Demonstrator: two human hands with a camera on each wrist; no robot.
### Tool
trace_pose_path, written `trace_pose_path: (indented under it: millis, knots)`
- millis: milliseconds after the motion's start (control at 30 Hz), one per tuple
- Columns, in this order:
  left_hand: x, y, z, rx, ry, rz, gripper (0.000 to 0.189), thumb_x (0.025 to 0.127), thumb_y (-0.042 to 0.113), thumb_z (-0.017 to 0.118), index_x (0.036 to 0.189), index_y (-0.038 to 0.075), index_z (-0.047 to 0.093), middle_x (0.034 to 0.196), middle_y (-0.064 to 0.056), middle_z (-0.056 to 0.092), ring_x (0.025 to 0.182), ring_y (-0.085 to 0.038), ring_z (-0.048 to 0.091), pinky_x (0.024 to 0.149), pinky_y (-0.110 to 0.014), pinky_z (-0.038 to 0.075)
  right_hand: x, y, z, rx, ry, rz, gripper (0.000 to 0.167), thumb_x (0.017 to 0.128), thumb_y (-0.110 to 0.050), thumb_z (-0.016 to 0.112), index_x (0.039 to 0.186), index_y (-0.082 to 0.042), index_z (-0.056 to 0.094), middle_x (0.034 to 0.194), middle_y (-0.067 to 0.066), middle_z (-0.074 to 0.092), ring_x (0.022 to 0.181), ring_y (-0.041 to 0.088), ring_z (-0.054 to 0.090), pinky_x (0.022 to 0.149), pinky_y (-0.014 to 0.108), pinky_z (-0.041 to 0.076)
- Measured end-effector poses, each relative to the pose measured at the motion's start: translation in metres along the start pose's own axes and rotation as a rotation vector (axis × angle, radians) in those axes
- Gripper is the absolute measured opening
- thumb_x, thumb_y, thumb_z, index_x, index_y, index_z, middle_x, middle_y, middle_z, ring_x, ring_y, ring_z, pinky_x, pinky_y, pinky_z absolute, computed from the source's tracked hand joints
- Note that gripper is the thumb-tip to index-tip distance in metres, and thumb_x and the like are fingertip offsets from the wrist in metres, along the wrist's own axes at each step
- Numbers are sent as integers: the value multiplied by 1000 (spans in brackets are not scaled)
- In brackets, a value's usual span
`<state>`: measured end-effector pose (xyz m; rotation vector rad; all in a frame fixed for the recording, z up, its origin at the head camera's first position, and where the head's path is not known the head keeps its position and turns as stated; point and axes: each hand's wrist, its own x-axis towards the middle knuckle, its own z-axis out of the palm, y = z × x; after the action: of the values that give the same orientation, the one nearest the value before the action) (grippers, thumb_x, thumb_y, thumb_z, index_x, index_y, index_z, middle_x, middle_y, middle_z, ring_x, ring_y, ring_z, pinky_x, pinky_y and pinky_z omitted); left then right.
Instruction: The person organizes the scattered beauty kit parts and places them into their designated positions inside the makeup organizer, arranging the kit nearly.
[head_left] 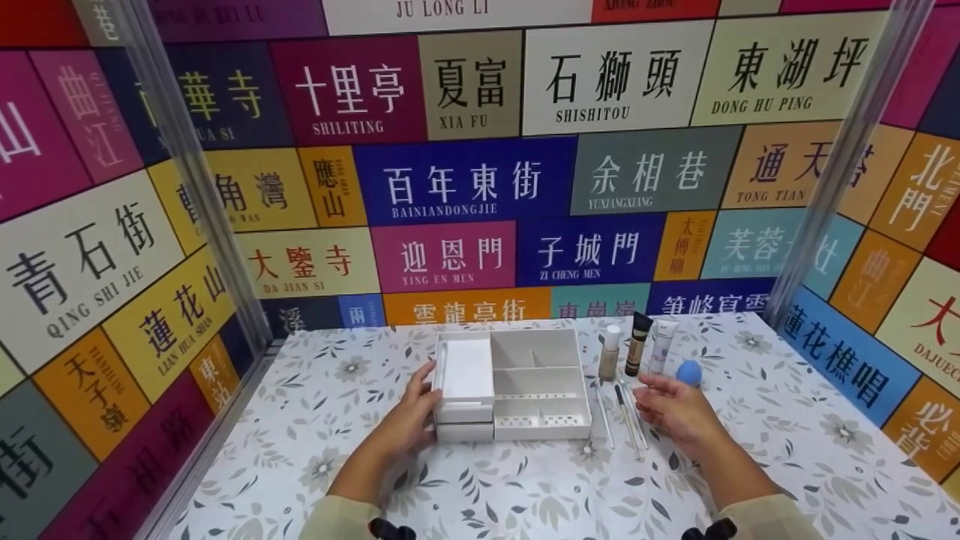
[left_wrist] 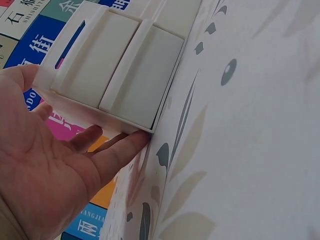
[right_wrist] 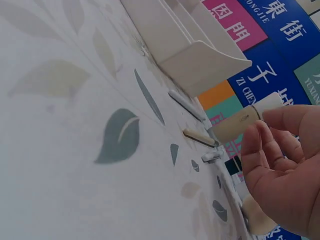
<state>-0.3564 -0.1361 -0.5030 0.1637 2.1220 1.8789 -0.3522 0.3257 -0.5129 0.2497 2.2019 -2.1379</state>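
Observation:
A white desktop organizer (head_left: 536, 384) stands on the table, with open compartments on its right and two small drawers (left_wrist: 142, 75) at its front left. My left hand (head_left: 411, 409) rests against the organizer's left side, its fingers touching the side wall in the left wrist view. My right hand (head_left: 679, 409) hovers to the right, fingers loosely bent, with nothing visible in it. Near it lie several slim pencil-like or brush-like sticks (head_left: 624, 412). Behind them stand a foundation bottle (head_left: 609, 356) with a white cap, a black-capped tube (head_left: 637, 346) and a white tube (head_left: 661, 349).
A blue makeup sponge (head_left: 688, 372) sits just beyond the right hand. The table (head_left: 495, 495) wears a white leaf-patterned cloth. Panels of coloured street-name signs (head_left: 461, 180) rise behind and at both sides, with metal posts (head_left: 202, 180) at the corners.

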Motion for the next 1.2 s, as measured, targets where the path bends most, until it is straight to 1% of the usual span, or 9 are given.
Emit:
trace_pose_path:
  millis: [167, 300, 500, 633, 767, 900, 1033, 1100, 1200]
  knots:
    - [1, 1, 0, -9, 2, -8, 66, 110, 44, 46, 169, 46, 17, 179, -15, 15, 160, -49, 33, 123, -65, 41, 3, 6, -7, -71, 25, 34, 62, 103, -18, 73, 157, 1, 48, 113, -1, 75, 102, 16, 72, 87, 29, 64]
    - [0, 1, 0, -2, -13, 17, 67, 111, 44, 45, 170, 44, 14, 179, -17, 14, 160, -50, 32, 123, -66, 41, 4, 13, -13, -161, 45, 32, 63, 102, -22, 74, 156, 2, 49, 112, 0, 75, 96, 14, 72, 83, 28, 63]
    - [0, -1, -1, 16, -11, 27, 67, 111, 45, 45, 170, 44, 14, 179, -17, 13, 160, -52, 31, 123, -68, 39, 7, 19, -15, -284, 56, 23, 59, 101, -20, 75, 152, 3, 54, 119, 8, 78, 94, 12, 74, 82, 26, 62]
    - [0, 0, 0, 21, -3, 12, 66, 110, 46, 45, 169, 46, 15, 179, -16, 13, 161, -51, 30, 124, -69, 37, 8, 18, -14, -373, 53, 24, 61, 95, -17, 81, 147, 2, 58, 122, 11, 78, 97, 10, 74, 83, 25, 61]
    - [1, -1, 0, 9, -6, 3, 65, 110, 45, 45, 169, 46, 16, 179, -15, 14, 161, -50, 30, 125, -69, 36, 8, 16, -12, -417, 49, 33, 66, 87, -14, 88, 145, 2, 60, 126, 15, 76, 98, 12, 74, 84, 28, 62]
    - [1, -1, 0, 8, -9, 9, 66, 111, 44, 45, 169, 45, 16, 179, -16, 14, 161, -51, 31, 124, -69, 36, 7, 14, -9, -461, 44, 51, 70, 84, -16, 91, 145, 0, 60, 130, 16, 74, 101, 15, 73, 84, 33, 60]
    - [0, -2, -1, 2, -16, 25, 66, 111, 43, 44, 170, 43, 14, 179, -18, 13, 160, -51, 32, 124, -67, 39, 6, 12, -7, -491, 55, 61, 70, 82, -14, 91, 144, -2, 62, 132, 15, 73, 108, 22, 71, 86, 37, 59]
    - [1, -3, -1, -3, -20, 33, 66, 111, 43, 44, 170, 43, 14, 180, -18, 12, 160, -51, 32, 123, -66, 41, 6, 12, -6, -501, 58, 53, 70, 81, -12, 91, 144, -1, 62, 132, 16, 73, 109, 25, 70, 87, 37, 59]
    - [0, -3, -1, 2, -21, 37, 66, 111, 44, 44, 170, 44, 14, 180, -17, 12, 160, -51, 33, 123, -65, 41, 5, 12, -5, -505, 80, 45, 66, 81, -8, 90, 141, 0, 63, 129, 16, 73, 108, 25, 70, 86, 34, 60]
